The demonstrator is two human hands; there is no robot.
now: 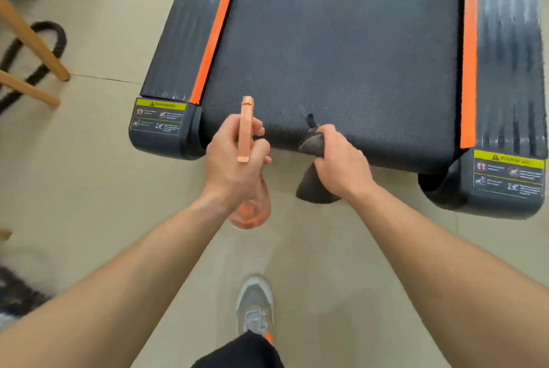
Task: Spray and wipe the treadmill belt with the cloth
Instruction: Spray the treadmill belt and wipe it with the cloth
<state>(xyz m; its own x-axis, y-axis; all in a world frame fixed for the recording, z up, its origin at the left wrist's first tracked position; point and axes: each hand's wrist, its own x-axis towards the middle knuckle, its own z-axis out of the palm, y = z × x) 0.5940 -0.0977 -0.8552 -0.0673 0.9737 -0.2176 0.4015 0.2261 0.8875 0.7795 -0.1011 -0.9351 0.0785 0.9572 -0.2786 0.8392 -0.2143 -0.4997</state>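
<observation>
The dark treadmill belt (350, 50) runs away from me between two orange stripes, and its near end is just in front of my hands. My left hand (234, 157) grips an orange spray bottle (246, 130); the nozzle points toward the belt and the clear body hangs below my wrist. My right hand (338, 160) grips a dark grey cloth (312, 145) at the belt's near edge. Part of the cloth hangs down over the floor under my hand.
Black end caps with yellow warning labels (160, 118) (509, 174) flank the belt's near end. Wooden furniture legs (32, 41) and a black hose (44, 38) lie on the tiled floor at left. My grey shoe (255, 305) stands on the floor below.
</observation>
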